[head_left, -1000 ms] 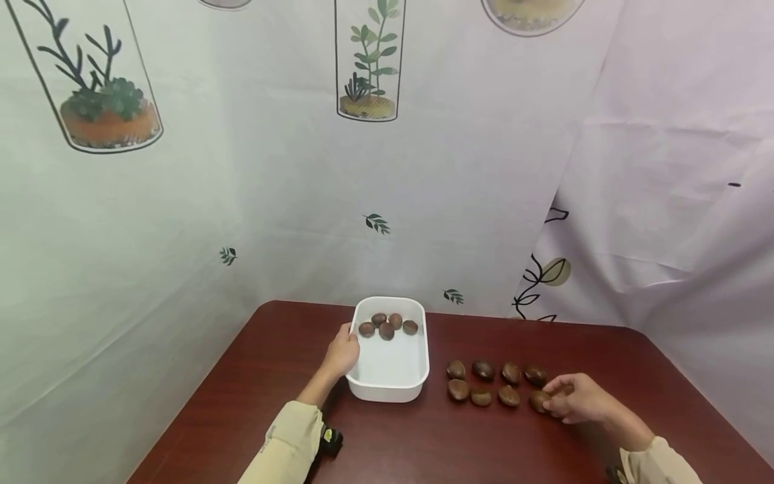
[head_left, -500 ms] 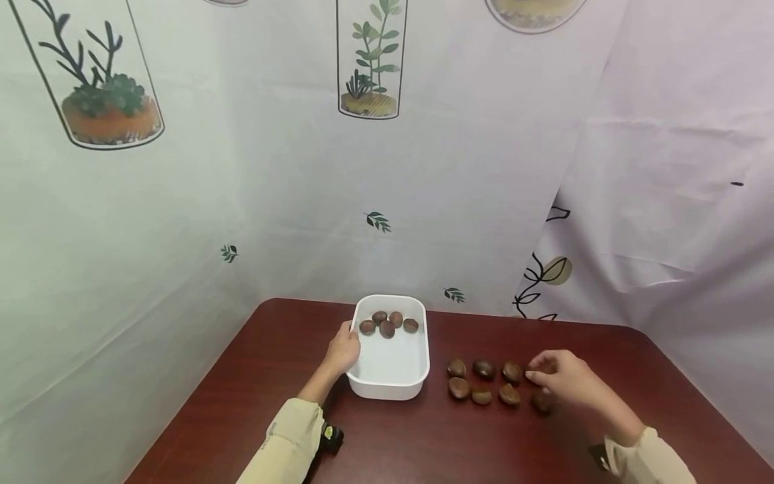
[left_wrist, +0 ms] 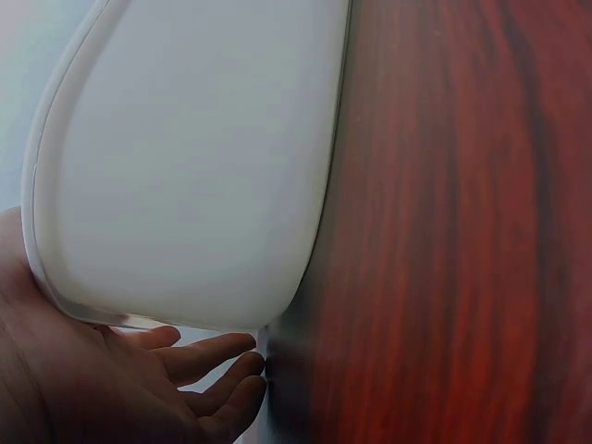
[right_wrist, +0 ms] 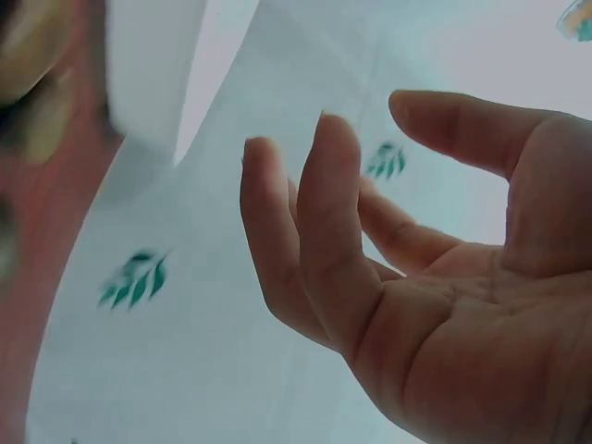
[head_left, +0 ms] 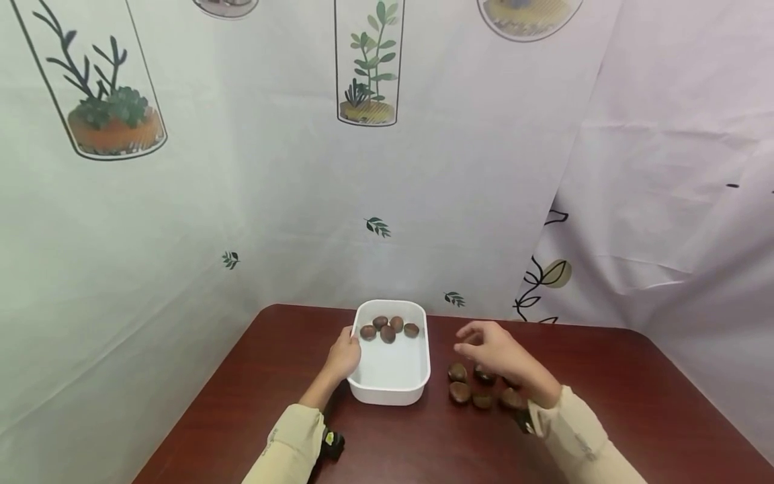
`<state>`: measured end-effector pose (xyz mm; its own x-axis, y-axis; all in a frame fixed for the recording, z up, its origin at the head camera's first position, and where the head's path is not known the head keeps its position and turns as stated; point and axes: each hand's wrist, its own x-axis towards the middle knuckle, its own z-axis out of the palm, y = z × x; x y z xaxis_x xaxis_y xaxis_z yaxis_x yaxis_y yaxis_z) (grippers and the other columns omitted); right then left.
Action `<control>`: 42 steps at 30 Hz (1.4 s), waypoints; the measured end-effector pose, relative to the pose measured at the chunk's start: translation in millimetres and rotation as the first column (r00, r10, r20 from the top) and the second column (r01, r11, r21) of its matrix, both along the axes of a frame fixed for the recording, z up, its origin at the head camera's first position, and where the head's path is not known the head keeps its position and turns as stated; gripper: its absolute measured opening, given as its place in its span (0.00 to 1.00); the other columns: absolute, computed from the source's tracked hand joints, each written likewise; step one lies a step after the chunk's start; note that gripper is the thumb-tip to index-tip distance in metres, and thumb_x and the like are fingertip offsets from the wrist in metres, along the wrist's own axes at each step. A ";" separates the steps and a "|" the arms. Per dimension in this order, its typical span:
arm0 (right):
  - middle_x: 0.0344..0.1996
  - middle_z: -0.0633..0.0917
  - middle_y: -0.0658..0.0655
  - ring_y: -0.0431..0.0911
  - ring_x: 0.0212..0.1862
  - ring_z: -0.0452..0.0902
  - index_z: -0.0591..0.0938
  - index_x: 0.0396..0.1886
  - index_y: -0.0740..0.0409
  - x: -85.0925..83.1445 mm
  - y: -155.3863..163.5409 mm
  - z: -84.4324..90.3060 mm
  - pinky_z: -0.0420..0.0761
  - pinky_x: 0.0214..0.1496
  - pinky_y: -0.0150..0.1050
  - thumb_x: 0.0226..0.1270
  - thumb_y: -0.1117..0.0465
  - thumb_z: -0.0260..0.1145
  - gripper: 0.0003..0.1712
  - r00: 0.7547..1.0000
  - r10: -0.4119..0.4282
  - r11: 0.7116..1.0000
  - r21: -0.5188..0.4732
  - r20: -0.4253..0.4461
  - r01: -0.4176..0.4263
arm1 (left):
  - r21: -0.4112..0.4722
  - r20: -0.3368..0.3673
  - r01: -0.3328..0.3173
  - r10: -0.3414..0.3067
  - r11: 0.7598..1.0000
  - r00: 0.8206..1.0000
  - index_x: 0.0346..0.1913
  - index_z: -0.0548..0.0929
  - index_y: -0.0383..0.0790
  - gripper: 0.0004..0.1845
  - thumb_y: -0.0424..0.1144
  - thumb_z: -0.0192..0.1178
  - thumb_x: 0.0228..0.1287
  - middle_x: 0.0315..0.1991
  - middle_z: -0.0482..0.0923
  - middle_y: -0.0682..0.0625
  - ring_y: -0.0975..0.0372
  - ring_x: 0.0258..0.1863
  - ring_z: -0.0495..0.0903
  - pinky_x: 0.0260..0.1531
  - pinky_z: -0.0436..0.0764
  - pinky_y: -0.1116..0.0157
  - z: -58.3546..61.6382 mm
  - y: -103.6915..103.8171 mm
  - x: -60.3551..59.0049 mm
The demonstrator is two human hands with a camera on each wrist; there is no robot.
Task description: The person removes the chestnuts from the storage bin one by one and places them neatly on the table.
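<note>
My left hand (head_left: 343, 355) grips a white rectangular container (head_left: 390, 396) by its left wall; in the left wrist view the fingers (left_wrist: 208, 356) lie along the outside, under the rim. Several brown chestnuts (head_left: 388, 334) sit in the far half of the container. Beside its right wall, my right hand (head_left: 492, 346) hovers above more chestnuts (head_left: 459, 392) laid in two rows on the table. The right wrist view shows its fingers bent, thumb apart, with nothing between them. That hand and forearm hide the right part of the rows.
The dark red wooden table (head_left: 393, 450) has rounded far corners. Right behind it hangs a pale cloth backdrop (head_left: 302, 202) printed with plants and jars, with more cloth at both sides. Black straps with devices (head_left: 331, 444) sit at the wrists.
My right hand has moved from the right end of the chestnut rows leftward toward the container, raised above the table. The left hand and the container have stayed in place.
</note>
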<state>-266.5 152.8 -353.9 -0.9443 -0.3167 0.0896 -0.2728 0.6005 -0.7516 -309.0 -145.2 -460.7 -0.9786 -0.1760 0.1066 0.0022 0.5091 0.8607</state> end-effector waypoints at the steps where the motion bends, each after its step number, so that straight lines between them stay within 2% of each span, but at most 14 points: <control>1: 0.40 0.87 0.60 0.45 0.22 0.79 0.82 0.47 0.62 -1.4 -8.3 1.1 0.81 0.29 0.41 0.64 0.61 0.68 0.14 1.000 0.001 1.000 -0.005 -0.001 -0.001 | 0.001 0.001 0.000 0.000 1.000 1.000 0.69 0.66 0.30 0.23 0.36 0.38 0.77 0.65 0.71 0.32 0.40 0.62 0.71 0.59 0.72 0.43 -0.2 -0.1 0.2; 7: 0.41 0.86 0.62 0.48 0.32 0.83 0.81 0.50 0.64 -13.0 -58.4 2.7 0.84 0.32 0.42 0.64 0.63 0.67 0.16 0.999 0.026 0.999 -0.032 0.021 -0.026 | -0.004 0.002 -0.007 0.007 1.000 1.000 0.68 0.66 0.31 0.23 0.36 0.38 0.76 0.64 0.72 0.32 0.40 0.61 0.72 0.57 0.74 0.43 -2.8 -0.1 -0.2; 11: 0.43 0.86 0.62 0.49 0.38 0.83 0.80 0.52 0.66 -25.0 -84.1 2.2 0.85 0.33 0.44 0.66 0.64 0.66 0.17 0.994 0.060 0.996 -0.073 0.088 -0.053 | -0.003 -0.001 -0.005 0.005 1.000 1.000 0.68 0.67 0.31 0.23 0.36 0.39 0.76 0.64 0.72 0.32 0.40 0.61 0.72 0.57 0.73 0.44 -4.0 0.2 -0.2; 15: 0.43 0.85 0.62 0.49 0.39 0.83 0.81 0.53 0.66 -40.3 -101.8 -1.4 0.86 0.37 0.44 0.67 0.64 0.65 0.17 0.981 0.054 0.993 -0.110 0.186 -0.034 | -0.001 -0.005 0.000 0.000 1.000 1.000 0.68 0.67 0.30 0.23 0.36 0.39 0.76 0.63 0.72 0.32 0.40 0.62 0.72 0.58 0.73 0.43 -3.6 1.1 0.5; 21: 0.48 0.82 0.66 0.56 0.48 0.83 0.77 0.58 0.70 -59.8 -115.4 -2.5 0.85 0.44 0.44 0.66 0.63 0.62 0.23 0.950 0.043 0.977 -0.212 0.308 0.024 | -0.003 -0.015 0.005 -0.005 1.000 1.000 0.67 0.67 0.29 0.22 0.35 0.39 0.76 0.63 0.72 0.32 0.39 0.61 0.72 0.57 0.73 0.43 -3.0 2.5 0.6; 27: 0.46 0.84 0.67 0.53 0.46 0.84 0.75 0.58 0.74 -77.0 -124.0 -7.5 0.83 0.51 0.46 0.70 0.64 0.60 0.22 0.920 0.071 0.946 -0.319 0.384 0.060 | -0.001 -0.020 0.002 -0.002 1.000 1.000 0.67 0.67 0.30 0.22 0.35 0.39 0.75 0.62 0.73 0.32 0.40 0.60 0.73 0.56 0.73 0.43 -2.7 1.5 0.3; 29: 0.49 0.83 0.68 0.55 0.48 0.84 0.75 0.58 0.74 -81.7 -125.8 -11.8 0.81 0.55 0.47 0.70 0.64 0.60 0.22 0.911 0.071 0.937 -0.341 0.407 0.079 | 0.005 -0.021 -0.002 0.002 1.000 1.000 0.67 0.68 0.30 0.22 0.35 0.39 0.75 0.62 0.73 0.32 0.40 0.60 0.73 0.56 0.74 0.43 -3.1 1.1 0.2; 35: 0.60 0.76 0.74 0.61 0.60 0.76 0.75 0.61 0.73 -93.0 -129.8 -23.2 0.81 0.56 0.45 0.69 0.64 0.59 0.24 0.885 0.040 0.926 -0.349 0.465 0.142 | 0.010 -0.020 0.000 0.000 1.000 1.000 0.67 0.68 0.30 0.22 0.35 0.39 0.75 0.63 0.73 0.32 0.40 0.61 0.72 0.57 0.73 0.43 -2.6 0.2 1.1; 42: 0.57 0.77 0.72 0.59 0.60 0.75 0.75 0.60 0.73 -100.7 -137.0 -20.7 0.82 0.53 0.41 0.69 0.63 0.60 0.23 0.879 0.000 0.917 -0.351 0.478 0.191 | 0.009 -0.028 -0.004 0.004 1.000 1.000 0.67 0.68 0.31 0.23 0.35 0.39 0.75 0.63 0.73 0.33 0.40 0.62 0.71 0.58 0.72 0.43 -2.9 -1.0 0.2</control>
<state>-367.2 15.8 -374.5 -0.9293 -0.2544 -0.2678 0.2042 0.2504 -0.9464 -308.9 -146.2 -463.6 -0.9746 -0.1807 0.1323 0.0244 0.5016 0.8648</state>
